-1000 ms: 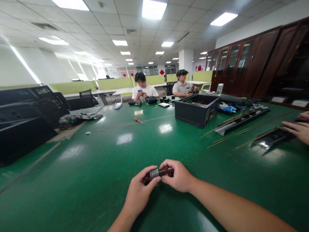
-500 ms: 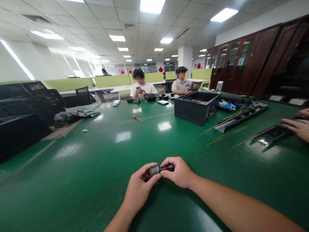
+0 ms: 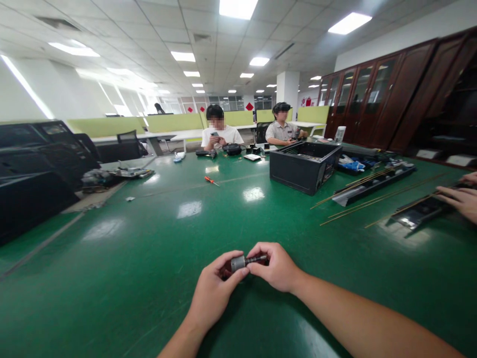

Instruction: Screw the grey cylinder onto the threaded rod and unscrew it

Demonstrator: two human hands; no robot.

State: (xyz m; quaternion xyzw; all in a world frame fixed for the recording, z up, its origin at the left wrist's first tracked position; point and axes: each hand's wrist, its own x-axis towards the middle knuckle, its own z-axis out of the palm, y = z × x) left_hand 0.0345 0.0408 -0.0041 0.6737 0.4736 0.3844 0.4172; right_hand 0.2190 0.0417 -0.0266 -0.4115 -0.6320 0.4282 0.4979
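Observation:
Between both hands is a small grey metal cylinder with a thin, ridged shaft (image 3: pixel 238 263), lying about level with the shaft pointing right. My left hand (image 3: pixel 215 286) is closed round the cylinder's left end, thumb below and fingers above. My right hand (image 3: pixel 278 266) pinches the shaft near the cylinder, its fingers curled behind the shaft's tip. The cylinder's far left end is partly covered by my left fingers. Both hands are just over the green tabletop (image 3: pixel 156 278).
An orange screwdriver (image 3: pixel 210 180) lies further up the table. Beyond it stand an open black computer case (image 3: pixel 294 171) and thin brass-coloured rods (image 3: pixel 357 206). Another person's hand (image 3: pixel 460 199) rests on a dark metal channel (image 3: pixel 413 211) at right. Two people sit across the table.
The view has shifted very slightly. Both hands keep the same hold on the metal cylinder and its shaft, with hardly any movement.

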